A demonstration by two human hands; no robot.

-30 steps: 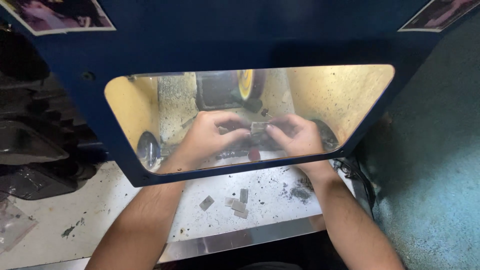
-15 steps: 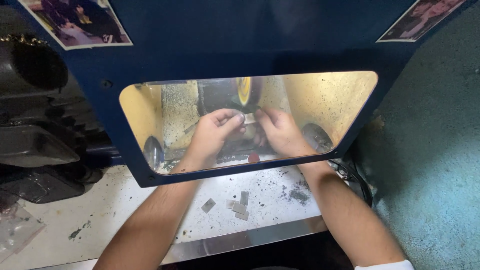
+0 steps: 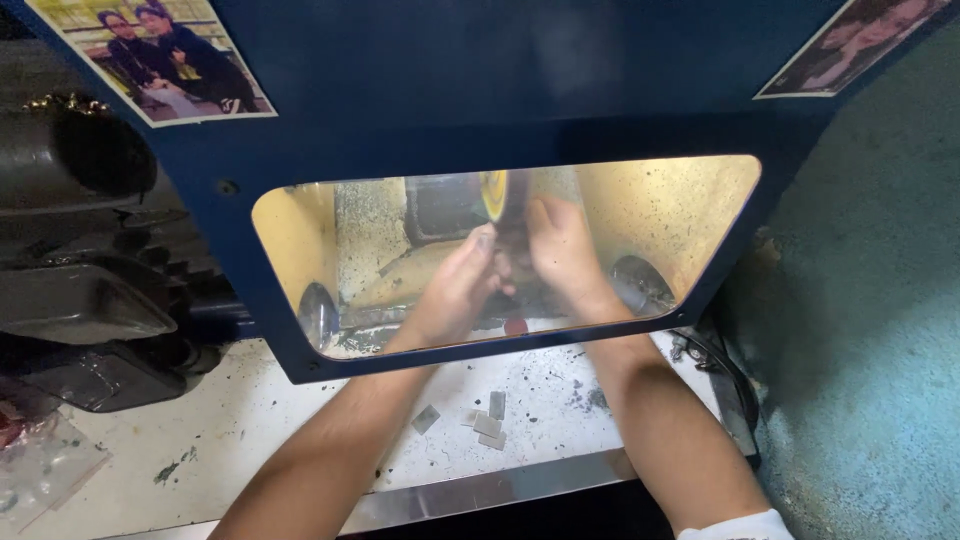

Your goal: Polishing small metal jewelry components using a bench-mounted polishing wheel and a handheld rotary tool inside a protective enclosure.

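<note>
You lifted both hands up to the yellow-edged wheel [image 3: 497,200]; left hand [image 3: 462,280] and right hand [image 3: 562,250] pinched one small piece, too hidden to identify, against it

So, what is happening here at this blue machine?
A person works with both bare hands behind the clear window of a blue hood. The left hand and the right hand are close together, up at a yellow-edged wheel. What they hold between them is too hidden to tell. On the dusty white bench in front lie a few small flat grey pieces. Photographs are stuck on the hood.
</note>
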